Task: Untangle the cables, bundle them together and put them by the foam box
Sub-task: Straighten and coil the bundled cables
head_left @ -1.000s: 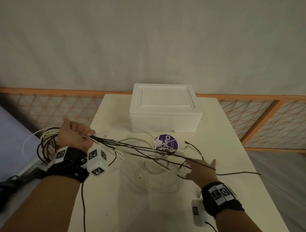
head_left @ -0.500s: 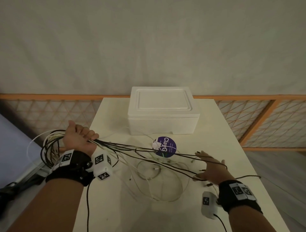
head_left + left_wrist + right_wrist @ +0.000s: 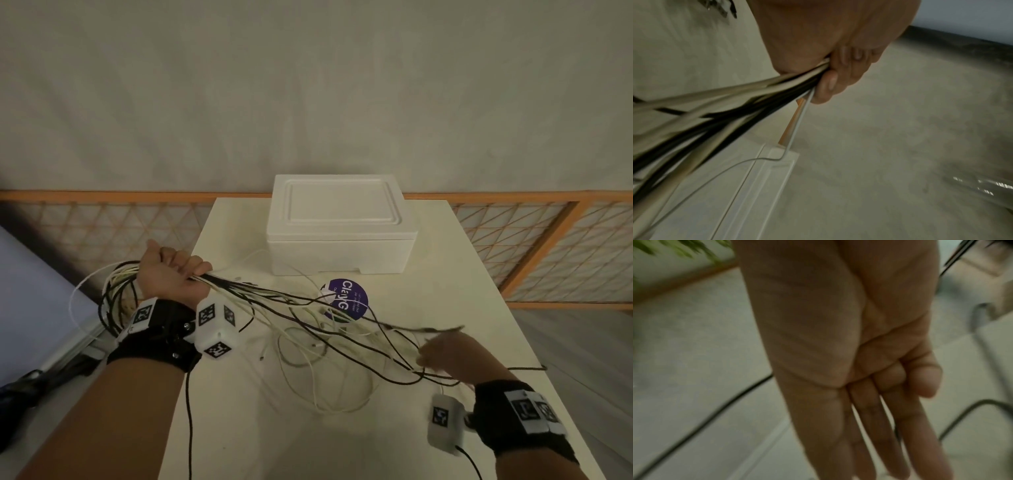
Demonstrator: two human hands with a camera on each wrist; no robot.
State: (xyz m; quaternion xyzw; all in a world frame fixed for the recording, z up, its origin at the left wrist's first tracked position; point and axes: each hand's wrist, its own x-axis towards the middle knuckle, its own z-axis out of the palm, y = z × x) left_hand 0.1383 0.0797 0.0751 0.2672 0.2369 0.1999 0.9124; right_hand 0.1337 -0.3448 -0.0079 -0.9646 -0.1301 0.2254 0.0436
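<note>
In my left hand [image 3: 171,274] I grip cables [image 3: 748,100] in black and cream-white. Beyond that grip sits a plain white foam box [image 3: 339,222] on a pale cream table [image 3: 462,308], with a round purple sticker [image 3: 346,299] lettered in white. Both black wristbands [image 3: 520,421] carry black-and-white square marker patterns.

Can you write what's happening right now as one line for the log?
left hand: grips cables | right hand: open, fingers straight, among loose strands | foam box: closed, on table | cables: tangled, not bundled
</note>
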